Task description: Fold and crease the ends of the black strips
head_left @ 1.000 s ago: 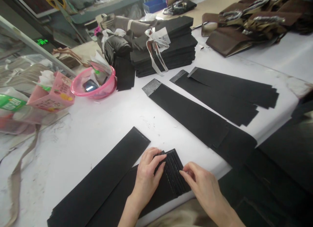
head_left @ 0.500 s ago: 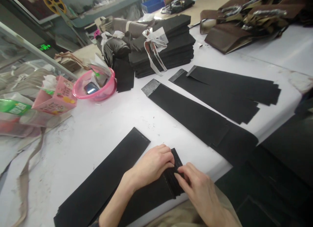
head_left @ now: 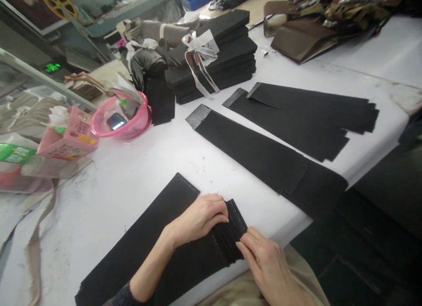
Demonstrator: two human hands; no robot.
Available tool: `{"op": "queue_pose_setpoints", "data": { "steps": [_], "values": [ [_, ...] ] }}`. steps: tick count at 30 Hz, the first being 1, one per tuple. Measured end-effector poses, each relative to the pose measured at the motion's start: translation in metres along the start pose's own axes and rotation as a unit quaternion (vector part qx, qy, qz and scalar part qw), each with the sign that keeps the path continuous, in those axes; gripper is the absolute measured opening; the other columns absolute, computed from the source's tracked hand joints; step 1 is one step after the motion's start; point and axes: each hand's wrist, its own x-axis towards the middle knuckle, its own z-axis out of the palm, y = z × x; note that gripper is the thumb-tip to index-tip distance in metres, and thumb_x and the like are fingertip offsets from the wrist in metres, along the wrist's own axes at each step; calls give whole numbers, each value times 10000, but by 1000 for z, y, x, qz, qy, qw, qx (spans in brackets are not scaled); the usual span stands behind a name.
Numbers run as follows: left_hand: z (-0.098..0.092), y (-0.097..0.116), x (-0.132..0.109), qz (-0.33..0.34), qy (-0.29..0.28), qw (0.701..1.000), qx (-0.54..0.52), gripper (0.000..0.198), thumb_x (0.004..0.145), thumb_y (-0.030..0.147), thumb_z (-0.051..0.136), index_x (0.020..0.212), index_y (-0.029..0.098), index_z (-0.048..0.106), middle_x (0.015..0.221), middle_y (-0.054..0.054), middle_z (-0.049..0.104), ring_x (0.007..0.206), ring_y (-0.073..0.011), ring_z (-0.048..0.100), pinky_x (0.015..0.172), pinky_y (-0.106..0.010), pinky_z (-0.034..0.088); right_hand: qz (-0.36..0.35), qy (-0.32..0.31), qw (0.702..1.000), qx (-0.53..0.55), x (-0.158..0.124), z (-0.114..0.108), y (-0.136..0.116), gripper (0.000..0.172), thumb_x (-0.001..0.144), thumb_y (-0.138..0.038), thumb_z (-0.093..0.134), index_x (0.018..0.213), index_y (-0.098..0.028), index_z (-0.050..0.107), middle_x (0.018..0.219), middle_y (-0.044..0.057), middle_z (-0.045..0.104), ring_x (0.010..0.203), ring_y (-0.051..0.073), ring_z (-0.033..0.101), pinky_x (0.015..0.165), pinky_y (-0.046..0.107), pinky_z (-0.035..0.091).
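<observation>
A stack of flat black material pieces lies near the table's front edge, its short right-hand ends fanned out in narrow steps. My left hand rests over these ends with its fingers curled together on the upper layers. At the right margin of the fan, my right hand pinches the edge of the pieces between thumb and fingers. Which layers each hand grips is hidden. Just left of the stack lies another pile of long black pieces, partly under my left forearm.
Long black pieces with grey end strips lie to the right, one bending over the table edge. Farther back are a tied black stack, a pink basin holding a phone, a pink box and brown bags.
The black ends are spread wider, with more stepped edges showing between my hands. My left hand has shifted slightly left, away from my right. The whole view has moved a little.
</observation>
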Motion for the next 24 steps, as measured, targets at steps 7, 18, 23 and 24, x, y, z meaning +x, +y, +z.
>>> {"op": "queue_pose_setpoints", "data": {
  "steps": [7, 18, 23, 24],
  "values": [
    [9, -11, -2, -5, -2, 1000, -13, 155, 990, 237, 488, 869, 181, 567, 836, -6, 593, 847, -162, 541, 820, -284, 423, -17, -44, 996, -73, -19, -11, 7, 287, 1005, -283, 433, 745, -226, 540, 769, -2, 562, 643, 163, 584, 540, 272, 408],
    [26, 0, -5, 3, 51, 971, 232, 471, 919, 476, 555, 1295, 197, 507, 1327, -86, 527, 1243, -267, 445, 1044, -424, 373, -182, 96, 950, -233, 30, -10, 30, 375, 1012, -160, 380, 1370, -169, 494, 1404, 46, 527, 1349, 242, 394, 1091, 467, 366],
    [41, -9, -5, 14, 44, 966, 255, 459, 988, 385, 478, 1381, 156, 417, 1432, -62, 477, 1354, -223, 369, 1174, -409, 231, -185, 85, 937, -283, 28, -7, 34, 387, 1010, -136, 384, 1386, -146, 473, 1438, 41, 488, 1362, 254, 384, 1120, 495, 323],
    [43, -10, -5, 6, 43, 965, 258, 441, 993, 365, 475, 1379, 159, 423, 1437, -58, 473, 1363, -225, 361, 1182, -418, 221, -183, 80, 935, -295, 25, -8, 33, 395, 1008, -125, 379, 1392, -148, 468, 1447, 46, 476, 1358, 260, 391, 1115, 498, 327]
  ]
}}
